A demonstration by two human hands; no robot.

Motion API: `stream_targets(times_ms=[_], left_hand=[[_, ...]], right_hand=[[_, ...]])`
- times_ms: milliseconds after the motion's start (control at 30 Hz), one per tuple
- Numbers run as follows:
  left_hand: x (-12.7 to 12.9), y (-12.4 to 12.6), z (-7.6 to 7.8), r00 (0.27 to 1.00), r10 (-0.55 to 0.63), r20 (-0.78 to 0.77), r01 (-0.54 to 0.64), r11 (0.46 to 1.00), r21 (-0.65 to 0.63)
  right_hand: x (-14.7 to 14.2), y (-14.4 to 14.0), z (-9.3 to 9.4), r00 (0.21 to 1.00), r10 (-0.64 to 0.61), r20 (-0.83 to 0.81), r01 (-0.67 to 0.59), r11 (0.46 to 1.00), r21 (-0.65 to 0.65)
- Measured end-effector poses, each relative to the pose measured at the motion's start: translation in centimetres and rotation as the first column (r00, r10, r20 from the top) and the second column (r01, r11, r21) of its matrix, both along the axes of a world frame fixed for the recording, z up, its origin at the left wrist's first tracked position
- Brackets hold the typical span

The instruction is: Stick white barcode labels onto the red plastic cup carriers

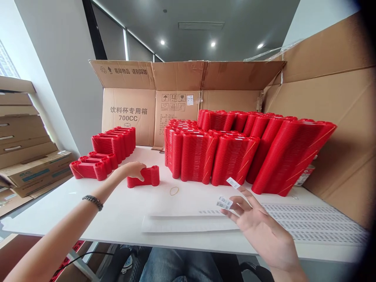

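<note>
Left hand (133, 169) clamped on small red stack (143, 177); rubber band (174, 190) just right. Right hand (258, 227) fingers apart, labels (225, 203) stuck to fingertips; tall red stacks (235, 149) beyond, sheets (308, 223) beneath.

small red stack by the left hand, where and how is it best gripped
Probably across its narrow pinched middle, coming from above. The small red stack lies low on the white table, free of the other stacks, with rounded lobes at both ends and a waist between. The left hand already rests on its left lobe, fingers curled over the top.
</note>
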State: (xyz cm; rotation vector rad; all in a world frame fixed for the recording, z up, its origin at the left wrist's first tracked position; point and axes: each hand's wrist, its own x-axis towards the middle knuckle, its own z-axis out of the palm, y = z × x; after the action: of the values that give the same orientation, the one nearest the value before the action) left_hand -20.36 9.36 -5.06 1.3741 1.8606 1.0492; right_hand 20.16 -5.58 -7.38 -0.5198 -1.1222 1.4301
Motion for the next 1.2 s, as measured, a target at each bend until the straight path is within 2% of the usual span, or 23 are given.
stream_targets(times_ms=[133,233,300,367,467,500,567,667,867,967,1100,1133,1200], left_hand=[[1.3,-1.1,1.3,0.999,-0.050,-0.007,0.050,0.998,0.043],[4.6,-4.4,2.5,0.990,-0.142,-0.004,0.141,0.977,0.162],[8.0,-7.9,2.8,0.952,-0.305,0.039,0.279,0.910,0.307],[11.6,-11.5,2.5,0.883,-0.450,0.137,0.374,0.848,0.375],[16.2,-15.1,1.4,0.769,-0.544,0.337,0.364,0.805,0.469],[17.3,-15.7,1.1,0.734,-0.544,0.405,0.337,0.811,0.478],[18.5,-16.2,0.6,0.709,-0.471,0.524,0.237,0.860,0.452],[18.8,-16.4,0.4,0.720,-0.345,0.602,0.092,0.908,0.409],[17.9,-17.3,-0.4,0.753,-0.316,0.577,0.006,0.880,0.474],[17.4,-17.9,-0.7,0.813,-0.294,0.503,-0.028,0.843,0.538],[16.6,-19.1,-0.6,0.891,-0.327,0.315,0.032,0.738,0.674],[16.4,-19.3,-0.6,0.904,-0.329,0.273,0.051,0.717,0.696],[16.0,-19.6,-0.5,0.923,-0.309,0.227,0.062,0.703,0.708]], right_hand=[[-0.4,0.3,0.0,0.998,-0.060,-0.002,0.060,0.997,-0.042],[-0.7,0.2,0.2,0.998,-0.061,0.024,0.062,0.997,-0.043],[-1.4,-0.1,0.4,0.999,-0.048,0.024,0.049,0.998,-0.029],[-2.6,-0.5,0.6,1.000,-0.024,-0.003,0.024,1.000,-0.003],[-5.0,-1.2,0.8,0.994,0.056,-0.097,-0.053,0.998,0.025],[-5.8,-1.4,0.8,0.988,0.079,-0.130,-0.075,0.997,0.033],[-7.2,-1.8,0.7,0.981,0.097,-0.169,-0.089,0.995,0.051],[-8.5,-2.2,0.5,0.982,0.067,-0.174,-0.053,0.995,0.088],[-9.6,-3.1,-0.2,0.995,-0.048,-0.089,0.067,0.971,0.230],[-10.2,-4.0,-0.3,0.980,-0.201,-0.009,0.193,0.925,0.327],[-10.5,-5.0,0.2,0.872,-0.484,0.076,0.403,0.797,0.449],[-10.4,-5.0,0.4,0.856,-0.510,0.081,0.420,0.780,0.465],[-10.0,-4.8,0.6,0.871,-0.482,0.093,0.391,0.795,0.464]])
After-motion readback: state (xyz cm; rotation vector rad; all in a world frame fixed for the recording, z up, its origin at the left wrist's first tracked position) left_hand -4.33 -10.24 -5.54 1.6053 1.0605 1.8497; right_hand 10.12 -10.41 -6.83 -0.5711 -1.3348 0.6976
